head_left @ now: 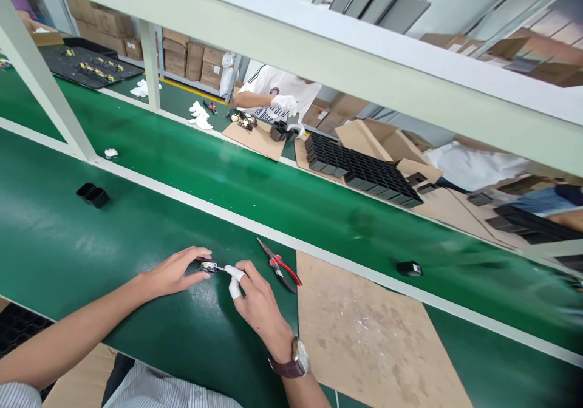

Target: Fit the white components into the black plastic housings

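Between the thumb and fingers of my left hand [180, 271] is a small electronic part [209, 266], pale on top with a dark edge, resting at the green bench top. My right hand [255, 295] wears white finger cots on its thumb and forefinger. Those fingertips pinch a thin pale piece [221, 268] that reaches to the electronic part; whether it is a wire or a slim tool I cannot make out. Just beyond my right hand lies a pair of long-nose pliers [277, 265] with red and black handles.
A cardboard sheet [364, 335] lies to the right on the bench. Black plastic cups [92, 195] stand at left. Along the green conveyor belt sits a black housing [410, 268]. Across it, a white-gloved co-worker [282, 95] handles parts near black trays [359, 168]. A shelf beam [291, 50] crosses overhead.
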`<act>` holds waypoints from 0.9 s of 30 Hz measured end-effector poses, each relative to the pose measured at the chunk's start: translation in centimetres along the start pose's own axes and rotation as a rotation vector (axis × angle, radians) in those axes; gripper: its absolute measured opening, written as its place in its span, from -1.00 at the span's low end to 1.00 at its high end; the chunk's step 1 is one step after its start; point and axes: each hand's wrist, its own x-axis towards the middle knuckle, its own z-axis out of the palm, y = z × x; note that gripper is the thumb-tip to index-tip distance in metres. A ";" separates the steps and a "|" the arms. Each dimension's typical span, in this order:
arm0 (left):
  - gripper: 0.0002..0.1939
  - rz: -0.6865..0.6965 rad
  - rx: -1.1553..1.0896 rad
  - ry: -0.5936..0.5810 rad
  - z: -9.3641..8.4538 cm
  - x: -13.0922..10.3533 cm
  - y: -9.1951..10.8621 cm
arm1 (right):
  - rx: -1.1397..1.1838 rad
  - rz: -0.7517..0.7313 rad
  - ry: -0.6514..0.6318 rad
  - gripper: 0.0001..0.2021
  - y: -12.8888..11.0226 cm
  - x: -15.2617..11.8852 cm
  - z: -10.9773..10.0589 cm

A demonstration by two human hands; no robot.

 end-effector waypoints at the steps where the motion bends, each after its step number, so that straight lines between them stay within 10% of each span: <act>1: -0.54 -0.002 -0.004 0.008 0.1 0.0 0.0 | -0.028 -0.021 -0.009 -0.63 -0.3 0.1 0.0; 27: -0.45 0.078 -0.020 0.045 0.9 0.0 -0.6 | -0.376 -0.083 -0.093 -0.69 -1.8 1.0 -1.7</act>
